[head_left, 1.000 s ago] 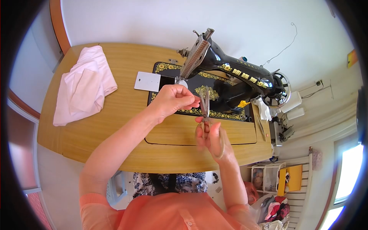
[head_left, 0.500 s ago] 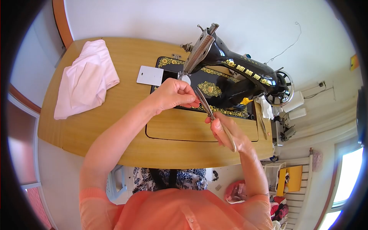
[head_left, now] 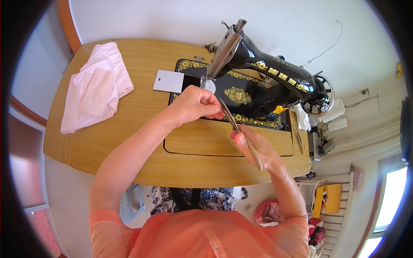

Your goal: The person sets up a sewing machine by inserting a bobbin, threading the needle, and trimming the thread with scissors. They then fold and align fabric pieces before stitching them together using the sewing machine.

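My right hand (head_left: 254, 145) is wrapped round the handles of a pair of scissors (head_left: 229, 113), whose blades point up and left. Close to the blades, my left hand (head_left: 198, 105) is pinched, thumb against fingers; whatever it holds is too small to make out, perhaps hidden. Both hands are above the front edge of the black sewing machine bed (head_left: 235, 95) with gold flower patterns. Behind them rises the sewing machine (head_left: 271, 71), its needle end just beyond my left hand. A white metal slide plate (head_left: 168, 81) sticks out to the left of the bed.
Folded pale pink cloth (head_left: 98, 88) lies on the left of the wooden table (head_left: 142, 107). A long thin tool (head_left: 297, 138) is at the table's right edge. White thread cones (head_left: 334, 116) stand behind on the right. Below are a blue stool (head_left: 132, 204) and a pink basin (head_left: 267, 211).
The blades look closer together now and the scissors' handles have shifted slightly left. My left hand stays pinched in nearly the same place. The camera view has shifted a little.
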A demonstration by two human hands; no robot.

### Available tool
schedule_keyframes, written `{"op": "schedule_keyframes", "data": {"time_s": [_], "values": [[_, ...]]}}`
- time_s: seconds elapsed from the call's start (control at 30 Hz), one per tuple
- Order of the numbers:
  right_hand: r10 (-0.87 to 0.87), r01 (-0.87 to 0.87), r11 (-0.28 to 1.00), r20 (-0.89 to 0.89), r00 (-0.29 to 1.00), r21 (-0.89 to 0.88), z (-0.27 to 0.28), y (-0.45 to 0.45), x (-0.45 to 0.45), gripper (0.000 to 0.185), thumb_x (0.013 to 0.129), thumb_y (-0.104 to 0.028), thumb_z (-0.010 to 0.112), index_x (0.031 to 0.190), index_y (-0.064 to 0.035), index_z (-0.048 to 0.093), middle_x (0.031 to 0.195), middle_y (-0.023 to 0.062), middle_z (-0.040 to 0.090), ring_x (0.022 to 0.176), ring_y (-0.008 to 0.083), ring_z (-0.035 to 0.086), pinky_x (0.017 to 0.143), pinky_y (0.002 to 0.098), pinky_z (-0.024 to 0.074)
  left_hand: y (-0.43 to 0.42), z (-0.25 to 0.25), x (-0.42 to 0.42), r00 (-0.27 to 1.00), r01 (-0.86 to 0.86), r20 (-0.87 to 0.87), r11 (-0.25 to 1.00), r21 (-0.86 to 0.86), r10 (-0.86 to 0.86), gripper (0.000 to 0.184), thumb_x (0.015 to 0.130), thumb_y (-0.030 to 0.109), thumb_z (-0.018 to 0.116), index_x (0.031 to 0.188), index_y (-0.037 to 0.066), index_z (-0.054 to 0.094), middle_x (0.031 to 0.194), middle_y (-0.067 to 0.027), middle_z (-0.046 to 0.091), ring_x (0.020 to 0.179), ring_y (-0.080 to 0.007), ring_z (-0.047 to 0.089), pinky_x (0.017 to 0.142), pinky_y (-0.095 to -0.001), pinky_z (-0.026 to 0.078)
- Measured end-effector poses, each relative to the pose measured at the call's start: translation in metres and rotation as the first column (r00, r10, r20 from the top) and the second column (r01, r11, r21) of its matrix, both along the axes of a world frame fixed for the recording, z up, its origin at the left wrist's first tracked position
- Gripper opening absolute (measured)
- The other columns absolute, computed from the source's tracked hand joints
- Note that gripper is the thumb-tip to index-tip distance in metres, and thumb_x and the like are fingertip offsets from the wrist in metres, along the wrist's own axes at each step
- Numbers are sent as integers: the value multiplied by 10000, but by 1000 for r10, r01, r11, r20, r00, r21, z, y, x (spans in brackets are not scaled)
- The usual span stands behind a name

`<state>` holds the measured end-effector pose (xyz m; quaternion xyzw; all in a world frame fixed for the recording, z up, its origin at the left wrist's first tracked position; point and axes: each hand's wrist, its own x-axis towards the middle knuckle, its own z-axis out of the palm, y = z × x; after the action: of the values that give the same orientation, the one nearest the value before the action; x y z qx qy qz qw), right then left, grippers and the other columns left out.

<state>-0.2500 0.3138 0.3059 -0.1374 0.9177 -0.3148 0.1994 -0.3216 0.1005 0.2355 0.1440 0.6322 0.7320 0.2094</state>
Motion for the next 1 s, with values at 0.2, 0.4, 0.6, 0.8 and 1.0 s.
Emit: {"op": "schedule_keyframes", "data": {"time_s": [0.2, 0.4, 0.6, 0.8, 1.0], "values": [[9, -10, 1000, -72, 997, -11, -9, 1, 0, 680, 913, -614, 427, 809, 53, 507, 606, 225, 526, 576, 373, 546, 565, 436, 413, 1, 3, 2, 1000, -16, 14, 1000, -17, 16, 73, 874, 41, 628, 873, -26, 657, 893, -132, 697, 849, -193, 694, 748, -271, 558], [-100, 92, 994, -196, 975, -50, -18, 7, -2, 582, 883, -537, 560, 898, 44, 533, 609, 189, 524, 559, 322, 547, 554, 399, 428, 0, 5, -1, 998, -48, 43, 999, -3, 49, 67, 870, 28, 626, 882, -36, 644, 932, -164, 691, 861, -219, 693, 774, -288, 565], [-130, 261, 943, -495, 859, 206, -41, 38, -18, 470, 803, -315, 712, 1084, 22, 544, 835, 179, 600, 754, 381, 600, 653, 439, 475, -2, 7, -2, 996, -66, 54, 998, -14, 67, 66, 867, 21, 629, 890, -40, 642, 952, -173, 685, 873, -214, 688, 792, -295, 567], [-36, 222, 933, -541, 840, 282, -42, 55, -12, 459, 798, -180, 691, 1197, -10, 542, 962, 168, 589, 883, 358, 591, 715, 423, 481, -2, 1, -4, 993, -114, 21, 993, 0, 114, 79, 852, 38, 660, 893, -28, 666, 933, -148, 696, 841, -173, 684, 761, -273, 563], [-92, -55, 944, -421, 903, -324, 12, 27, 15, 253, 810, -147, 684, 1011, 4, 649, 831, 114, 594, 728, 247, 581, 623, 339, 456, -2, -1, -4, 993, -109, -49, 994, -23, 108, 85, 845, 48, 670, 873, -32, 675, 911, -134, 702, 821, -149, 680, 741, -257, 555]]}}
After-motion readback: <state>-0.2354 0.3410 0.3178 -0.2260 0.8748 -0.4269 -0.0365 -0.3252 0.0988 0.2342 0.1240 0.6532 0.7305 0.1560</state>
